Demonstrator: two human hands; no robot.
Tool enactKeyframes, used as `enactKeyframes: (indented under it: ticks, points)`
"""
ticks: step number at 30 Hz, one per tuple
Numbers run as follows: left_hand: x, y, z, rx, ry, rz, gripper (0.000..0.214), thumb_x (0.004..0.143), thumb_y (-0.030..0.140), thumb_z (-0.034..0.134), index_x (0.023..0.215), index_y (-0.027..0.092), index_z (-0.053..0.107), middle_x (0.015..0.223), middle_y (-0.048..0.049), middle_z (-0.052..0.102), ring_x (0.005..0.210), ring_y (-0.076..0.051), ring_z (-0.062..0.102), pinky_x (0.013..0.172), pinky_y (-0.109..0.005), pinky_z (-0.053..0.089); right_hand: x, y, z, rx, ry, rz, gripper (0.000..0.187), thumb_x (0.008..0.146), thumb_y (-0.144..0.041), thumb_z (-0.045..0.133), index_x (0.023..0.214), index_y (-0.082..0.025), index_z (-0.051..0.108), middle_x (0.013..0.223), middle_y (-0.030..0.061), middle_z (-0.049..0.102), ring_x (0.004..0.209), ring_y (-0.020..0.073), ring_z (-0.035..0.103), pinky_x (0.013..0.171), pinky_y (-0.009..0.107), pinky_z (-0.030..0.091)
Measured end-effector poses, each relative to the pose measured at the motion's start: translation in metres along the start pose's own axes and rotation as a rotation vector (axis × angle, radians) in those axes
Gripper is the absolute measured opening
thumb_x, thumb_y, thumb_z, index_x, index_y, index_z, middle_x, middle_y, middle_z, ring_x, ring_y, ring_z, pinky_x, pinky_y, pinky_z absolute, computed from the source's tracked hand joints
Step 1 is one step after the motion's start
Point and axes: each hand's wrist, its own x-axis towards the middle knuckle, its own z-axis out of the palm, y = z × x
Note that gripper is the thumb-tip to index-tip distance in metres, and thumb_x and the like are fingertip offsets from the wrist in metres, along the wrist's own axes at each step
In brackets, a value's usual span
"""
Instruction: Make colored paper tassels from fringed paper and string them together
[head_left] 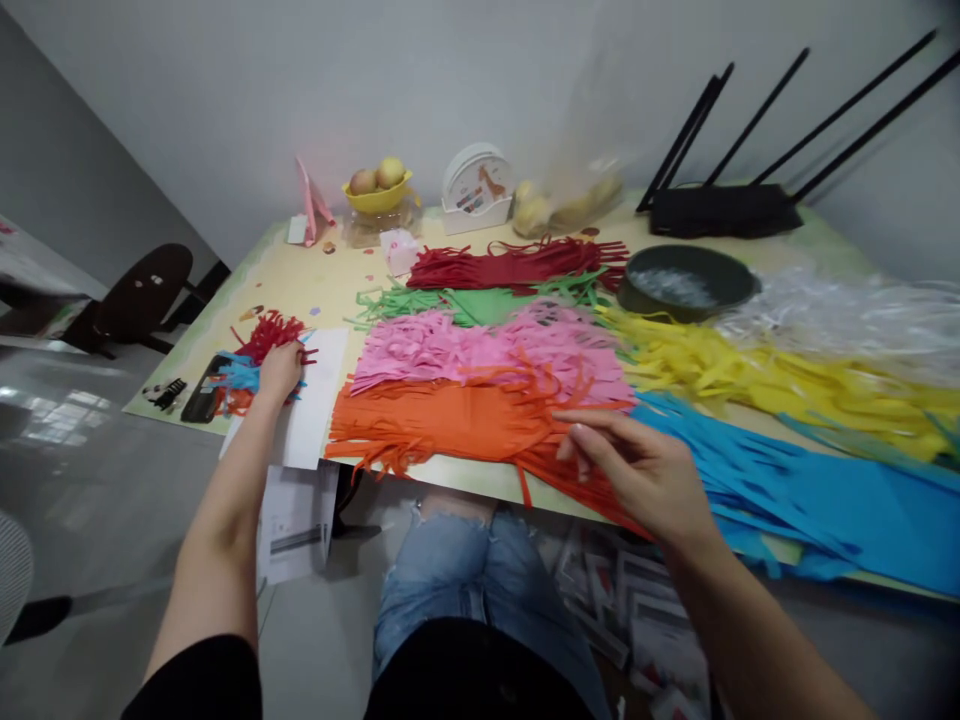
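Observation:
On the left of the table, my left hand (281,370) is closed at a small pile, with red strip ends poking out beside its fingers. The pile has a red fringed strip (271,332), a blue fringed bunch (238,374) and some orange below. My right hand (649,470) hovers over the right end of the orange fringed strips (465,418). Its index finger and thumb are stretched forward, and I see nothing between them. Pink fringed strips (480,345) lie behind the orange, then green (472,305) and dark red ones (510,265). Blue fringed sheets (825,490) are at the right.
A white sheet (322,400) and a black phone (201,388) lie by the pile. A dark bowl (690,280), yellow strips (787,370) and clear plastic (855,310) occupy the right. Behind stand a router (724,210), a fruit bowl (377,198) and a white holder (476,215).

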Motion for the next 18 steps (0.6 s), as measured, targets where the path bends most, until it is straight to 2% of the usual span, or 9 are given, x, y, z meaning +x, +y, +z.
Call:
enactKeyframes:
  ticks: [3, 5, 6, 7, 10, 12, 14, 18]
  points:
    - [0.005, 0.017, 0.004, -0.003, -0.007, 0.06, 0.025, 0.097, 0.035, 0.058, 0.091, 0.012, 0.066, 0.099, -0.0079, 0.069, 0.109, -0.021, 0.063, 0.107, -0.046, 0.044, 0.01, 0.01, -0.017, -0.166, 0.072, -0.038, 0.024, 0.094, -0.037, 0.063, 0.099, -0.018, 0.076, 0.074, 0.0044, 0.074, 0.054, 0.0138, 0.064, 0.055, 0.026, 0.054]
    - [0.009, 0.049, 0.017, -0.032, -0.035, 0.145, 0.019, 0.094, 0.027, 0.054, 0.089, 0.013, 0.066, 0.101, -0.011, 0.07, 0.117, -0.023, 0.058, 0.114, -0.046, 0.035, 0.026, 0.011, -0.015, -0.335, 0.082, -0.122, 0.023, 0.095, -0.034, 0.06, 0.1, -0.018, 0.077, 0.088, 0.0076, 0.078, 0.071, 0.018, 0.072, 0.068, 0.03, 0.058]
    - [0.008, 0.07, 0.028, -0.054, -0.082, 0.206, 0.016, 0.092, 0.025, 0.053, 0.091, 0.014, 0.066, 0.103, -0.0118, 0.071, 0.116, -0.024, 0.058, 0.114, -0.045, 0.036, 0.037, 0.011, -0.009, -0.423, 0.045, -0.174, 0.023, 0.096, -0.03, 0.059, 0.101, -0.017, 0.077, 0.096, 0.0091, 0.079, 0.083, 0.0201, 0.074, 0.077, 0.032, 0.059]
    - [0.004, 0.094, 0.043, -0.077, -0.15, 0.276, 0.016, 0.089, 0.024, 0.054, 0.093, 0.015, 0.066, 0.105, -0.0117, 0.071, 0.113, -0.025, 0.06, 0.11, -0.043, 0.04, 0.049, 0.011, 0.0, -0.505, -0.031, -0.223, 0.023, 0.097, -0.026, 0.057, 0.103, -0.016, 0.076, 0.103, 0.0103, 0.079, 0.093, 0.0212, 0.074, 0.086, 0.034, 0.058]
    - [-0.016, 0.164, 0.091, -0.123, -0.421, 0.489, 0.014, 0.082, 0.021, 0.057, 0.09, 0.02, 0.068, 0.095, -0.0066, 0.074, 0.095, -0.022, 0.066, 0.092, -0.034, 0.053, 0.09, 0.013, 0.033, -0.771, -0.428, -0.279, 0.029, 0.098, -0.014, 0.05, 0.116, -0.014, 0.073, 0.12, 0.0121, 0.075, 0.115, 0.0207, 0.068, 0.105, 0.035, 0.051]
    - [-0.027, 0.194, 0.117, -0.109, -0.514, 0.562, 0.015, 0.079, 0.016, 0.057, 0.088, 0.019, 0.069, 0.095, -0.0082, 0.073, 0.094, -0.023, 0.067, 0.093, -0.034, 0.054, 0.112, 0.019, 0.048, -0.84, -0.509, -0.266, 0.024, 0.096, -0.013, 0.055, 0.108, -0.01, 0.075, 0.116, 0.0147, 0.076, 0.116, 0.0235, 0.066, 0.109, 0.036, 0.047]
    - [-0.028, 0.208, 0.132, -0.076, -0.525, 0.571, 0.02, 0.081, 0.011, 0.053, 0.09, 0.016, 0.069, 0.102, -0.0131, 0.071, 0.101, -0.025, 0.066, 0.1, -0.039, 0.052, 0.125, 0.029, 0.052, -0.892, -0.493, -0.229, 0.026, 0.095, -0.011, 0.054, 0.111, -0.005, 0.073, 0.119, 0.0201, 0.073, 0.118, 0.0272, 0.064, 0.111, 0.04, 0.044]
    - [-0.012, 0.202, 0.142, -0.026, -0.464, 0.49, 0.032, 0.086, 0.007, 0.042, 0.106, 0.013, 0.067, 0.115, -0.0178, 0.066, 0.111, -0.026, 0.064, 0.103, -0.042, 0.051, 0.132, 0.051, 0.039, -0.964, -0.404, -0.122, 0.034, 0.096, -0.013, 0.051, 0.122, -0.001, 0.068, 0.126, 0.0232, 0.068, 0.122, 0.0309, 0.061, 0.11, 0.042, 0.041]
